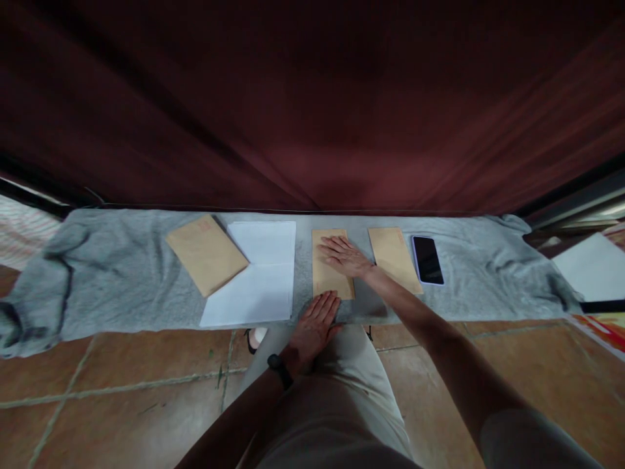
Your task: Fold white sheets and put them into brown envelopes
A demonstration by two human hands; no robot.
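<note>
In front of me a brown paper envelope (334, 280) lies upright on a grey cloth. My right hand (346, 256) rests flat across its upper half, fingers stretched to the left. At its near edge, my left hand (315, 326) lies with fingers extended, their tips touching the bottom of the envelope; a dark watch is on that wrist. Just right of my right hand is a second brown envelope (393, 254), partly behind my forearm. White paper sheets (263, 280) with a fold line lie to the left. Another brown envelope (208, 254) sits tilted over their left side.
The grey cloth (488, 267) covers a narrow bench top. A phone (428, 260) with a dark screen lies right of the envelopes. Behind rises a dark red curtain or cover (312, 130). White sheets (593, 267) are at far right. Tiled floor (146, 391) shows below.
</note>
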